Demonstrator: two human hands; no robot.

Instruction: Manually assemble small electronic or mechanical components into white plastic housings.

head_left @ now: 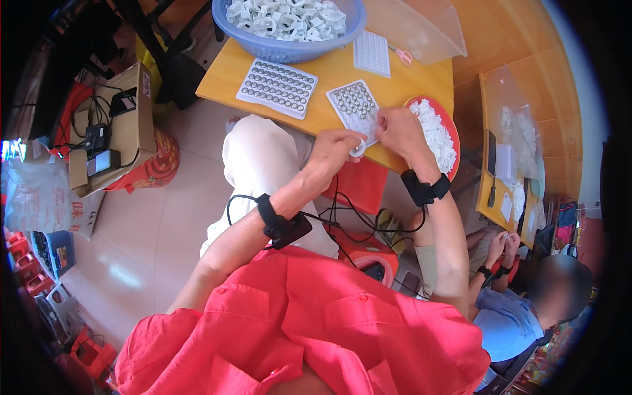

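Observation:
My left hand (331, 150) is closed over the table's near edge, pinching a small round white plastic piece (357, 149) between thumb and fingers. Close beside it, my right hand (399, 131) is closed with its fingertips together at the corner of a white tray (368, 135). Whatever those fingertips hold is hidden. Silver balls (354, 99) sit in part of this tray. To its left lies a second white tray (243, 94) with rows of silver balls. A red plate (454, 135) heaped with small white pieces (436, 131) stands just right of my right hand.
At the back of the table, a blue basin (289, 52) holds many white plastic parts. Another white tray (370, 55) and pink-handled scissors (403, 57) lie nearby. Black cables (342, 214) hang below my wrists. A co-worker (517, 319) sits at the right by another table (490, 197).

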